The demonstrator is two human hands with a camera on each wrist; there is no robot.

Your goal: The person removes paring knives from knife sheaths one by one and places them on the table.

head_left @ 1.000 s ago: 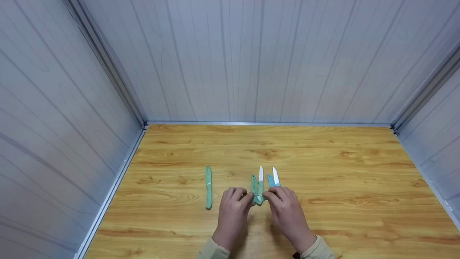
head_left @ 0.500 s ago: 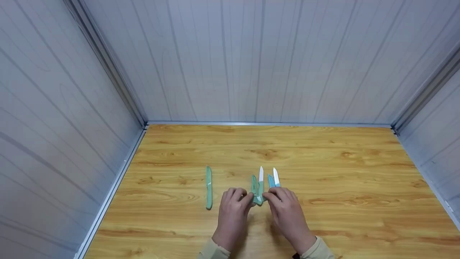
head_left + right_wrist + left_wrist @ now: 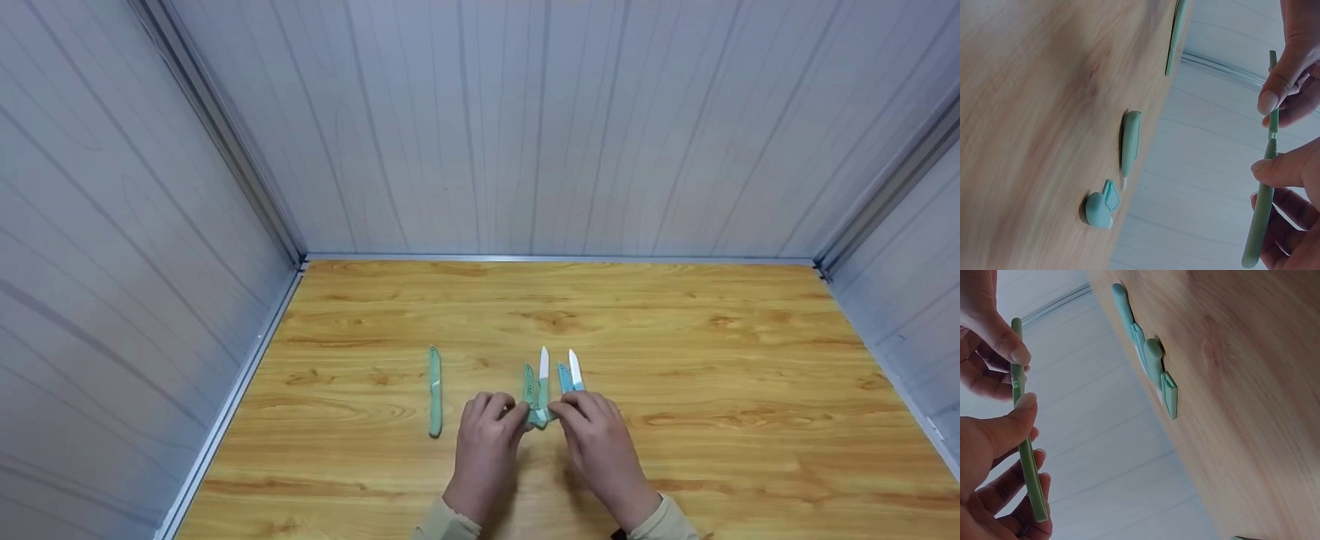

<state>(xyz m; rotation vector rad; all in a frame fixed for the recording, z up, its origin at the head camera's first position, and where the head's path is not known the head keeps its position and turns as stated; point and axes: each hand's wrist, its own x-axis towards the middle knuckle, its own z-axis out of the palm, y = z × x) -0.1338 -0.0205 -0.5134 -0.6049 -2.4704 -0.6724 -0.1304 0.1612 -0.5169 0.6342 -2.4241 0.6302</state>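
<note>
Held between both hands is a green paring knife (image 3: pixel 1259 222) with its green sheath (image 3: pixel 1028 472) over the blade. My left hand (image 3: pixel 487 442) pinches the sheath, while the right hand (image 3: pixel 604 450) grips the handle. A narrow pale strip shows between sheath and handle in the right wrist view. Beyond the hands, a green knife (image 3: pixel 544 379) with a bare white blade lies beside its green sheath (image 3: pixel 529 381). To its right is a blue knife (image 3: pixel 575 367), also bare-bladed, beside a blue sheath (image 3: pixel 565 376); its handle is partly hidden by the right hand in the head view.
Left of the hands, another green knife (image 3: pixel 436 397) lies on the wooden table (image 3: pixel 675 337) with its sheath on. Pale panel walls (image 3: pixel 495 135) enclose the table at the back and both sides.
</note>
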